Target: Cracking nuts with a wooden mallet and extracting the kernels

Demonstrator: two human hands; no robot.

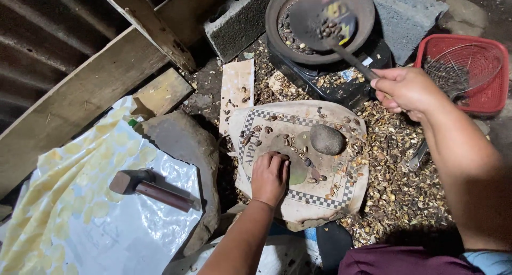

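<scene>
Mid-step, by the look of it: scooping roasted kernels with the right hand (406, 88), grip closed round the thin dark handle of a ladle (321, 16) whose bowl, blurred, hovers over the round dark pan (277, 8) well ahead of that grip. Left hand (270, 177) pressed palm down on the checkered paper sack (298, 197), fingers curled over 1 or 2 small kernels, whether pinched or merely covered cannot tell. Just right of that grip, a smooth grey oval stone (327, 139). Brittle brown shells (397, 184) heaped further right. Left of it, a rough slab and a hammer (149, 188) on crinkled yellow plastic sheet (80, 200). Beyond the right grip, a red basket (493, 96) holding a wire sieve. Next move probably demanding a level carry toward the sack.
</scene>
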